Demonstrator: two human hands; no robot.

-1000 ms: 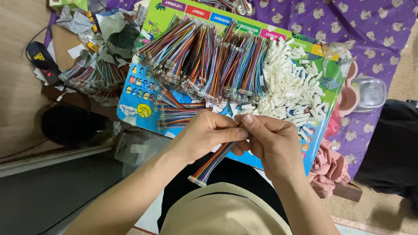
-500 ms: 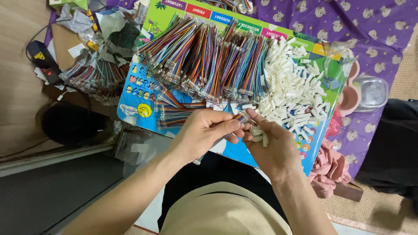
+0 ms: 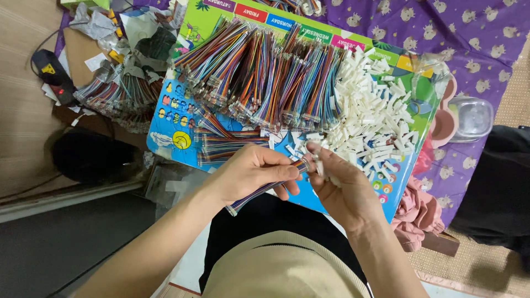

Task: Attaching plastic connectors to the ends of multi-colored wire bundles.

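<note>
The left hand (image 3: 251,175) is pinching a ribbon cable (image 3: 259,192) between thumb and fingers, gripping it near its upper end, while the rest of the multicoloured strip is trailing down and to the left, ending just above the person's dark lap. The right hand (image 3: 343,185) is closing around a few white connectors (image 3: 319,168), its fingertips meeting the cable's upper end where a small plug is sitting; exactly how the plug and the connector are touching is too small to tell. Both hands are hovering over the near edge of a colourful board (image 3: 168,124), which is lying tilted across the scene. On the board, a thick row of cable bundles (image 3: 265,77) is fanning out, their striped wires running towards the top left and their ends lining up near the middle. Just right of them, a heap of white connectors (image 3: 372,113) is spreading towards the board's right edge, partly inside a clear bag. A few more cables (image 3: 226,144) are lying flat on the board's near left part, close to the left hand. Off the board to the left, another pile of cables (image 3: 118,94) is resting among paper scraps, with a black tool (image 3: 52,74) beside it. To the right, a clear tub (image 3: 469,117) is sitting on a purple cloth (image 3: 475,38).
</note>
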